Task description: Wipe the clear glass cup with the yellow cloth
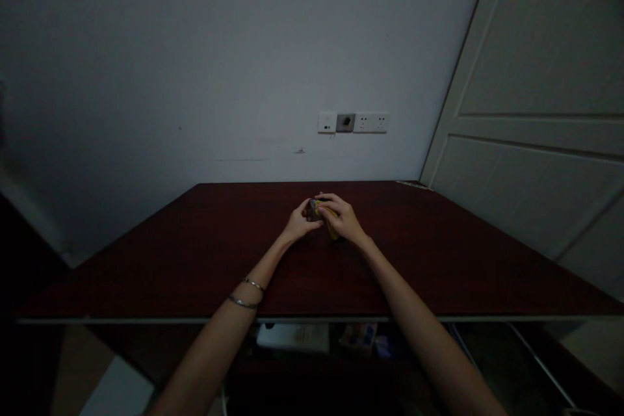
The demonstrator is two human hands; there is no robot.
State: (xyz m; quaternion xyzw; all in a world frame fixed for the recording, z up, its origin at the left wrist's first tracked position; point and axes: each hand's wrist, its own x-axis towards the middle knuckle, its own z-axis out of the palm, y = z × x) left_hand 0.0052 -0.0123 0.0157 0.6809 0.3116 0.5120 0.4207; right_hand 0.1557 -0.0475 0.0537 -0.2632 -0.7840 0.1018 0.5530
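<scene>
The fingers of both hands are closed around a small yellow and dark object, pinched between them in dim light. The left hand curls its fingers against the object's dark end. The right hand folds over the yellow part from above and the side, with a strip of yellow showing below its palm. The picture is too dark and the object too small to tell what it is. The two hands meet thumb to thumb, and the object sits low between them, at or just above the surface; I cannot tell whether it touches.

This happens near the far middle of the surface, a wide dark red top, close to the wall. Both bare forearms stretch forward across it from the near edge. The left wrist wears two thin metal bangles, one just behind the other.

Behind the surface rises a plain pale wall, with a row of sockets set just above and beyond the hands. To the right stands a pale panelled door. Under the near edge of the surface, in shadow, lie a white box and a colourful packet side by side.
</scene>
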